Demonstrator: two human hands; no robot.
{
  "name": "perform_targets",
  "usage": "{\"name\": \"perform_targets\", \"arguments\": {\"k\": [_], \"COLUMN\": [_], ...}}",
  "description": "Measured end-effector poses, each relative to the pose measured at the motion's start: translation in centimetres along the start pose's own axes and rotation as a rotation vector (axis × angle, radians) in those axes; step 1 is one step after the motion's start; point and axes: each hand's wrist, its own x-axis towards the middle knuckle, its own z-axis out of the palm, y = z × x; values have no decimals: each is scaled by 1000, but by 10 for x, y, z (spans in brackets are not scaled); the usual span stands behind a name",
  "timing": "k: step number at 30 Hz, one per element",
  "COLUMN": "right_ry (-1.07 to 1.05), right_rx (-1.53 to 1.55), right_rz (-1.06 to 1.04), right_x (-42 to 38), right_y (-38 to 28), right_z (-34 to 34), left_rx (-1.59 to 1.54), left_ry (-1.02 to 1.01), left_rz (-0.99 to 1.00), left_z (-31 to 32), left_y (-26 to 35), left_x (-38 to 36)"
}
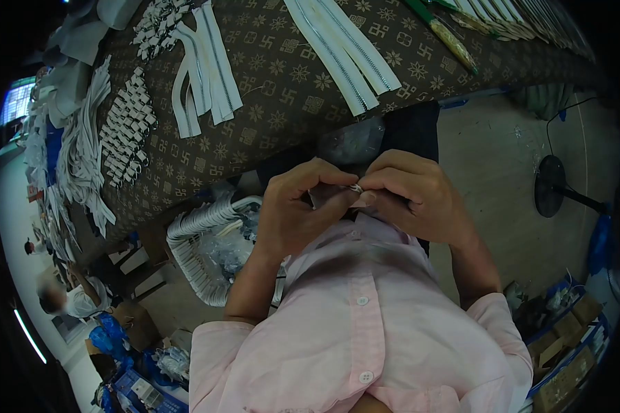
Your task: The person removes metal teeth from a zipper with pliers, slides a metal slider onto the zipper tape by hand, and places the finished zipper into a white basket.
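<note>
My left hand (pixel 293 206) and my right hand (pixel 417 196) meet in front of my chest, just off the table's near edge. Thumbs and forefingers of both are pinched together on a small shiny metal piece (pixel 355 188). Its exact kind is too small to make out, and the fingers cover most of it. On the patterned cloth beyond lie white zipper tapes with metal teeth: one group (pixel 210 76) to the left, another pair (pixel 344 58) nearer the middle.
Small white-tabbed metal pieces (pixel 127 127) lie in rows on the cloth-covered table (pixel 269 103). A green-handled tool (pixel 448 41) rests at its far right. A white woven basket (pixel 186 241) holds plastic bags beside me. Another person (pixel 83 296) is at left; a black round stand (pixel 550 186) is right.
</note>
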Motion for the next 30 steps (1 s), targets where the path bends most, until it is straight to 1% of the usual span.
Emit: {"name": "perform_targets", "arguments": {"k": [1,2,6,8,12,13,14,18,20,21,22,23,24,26,27,28,29,30], "right_ry": [96,97,195,247,299,316,316,273,246,323,399,400,394,399,407,414,420,435], "right_rx": [-25,-27,7,30,92,103,105,-5,-30,-109,-190,-192,-158,-131,-82,-33,-44,-11], "right_rz": [26,23,76,89,114,118,111,28,9,-35,-82,-87,-76,-66,-28,4,-12,14], "right_x": [-2,-4,-14,-16,-18,-17,-17,-14,-14,-13,-11,-10,-9,-8,-9,-8,-8,-8], "right_y": [-1,-1,3,3,3,4,5,1,-1,0,1,1,1,2,1,1,1,1], "right_z": [3,4,8,10,14,15,16,15,17,22,24,23,21,18,18,17,17,19], "left_rx": [-5,-10,-70,-59,3,46,89,21,124,125,147,170,171,-22,-21,-63,-106,-97], "left_ry": [47,95,92,100,96,82,69,49,2,2,49,95,94,127,120,114,112,102], "left_rz": [0,1,-29,50,87,18,-51,-69,-61,-59,-49,-38,-31,-114,-107,-140,-165,-167], "left_z": [3,6,14,16,17,16,15,10,6,8,11,13,15,17,17,17,16,15], "left_y": [-2,-3,-3,-4,-1,4,7,11,16,16,15,15,14,14,15,16,18,19], "left_x": [1,2,0,1,-2,-2,-2,-1,-1,0,0,1,1,0,0,2,4,5]}}
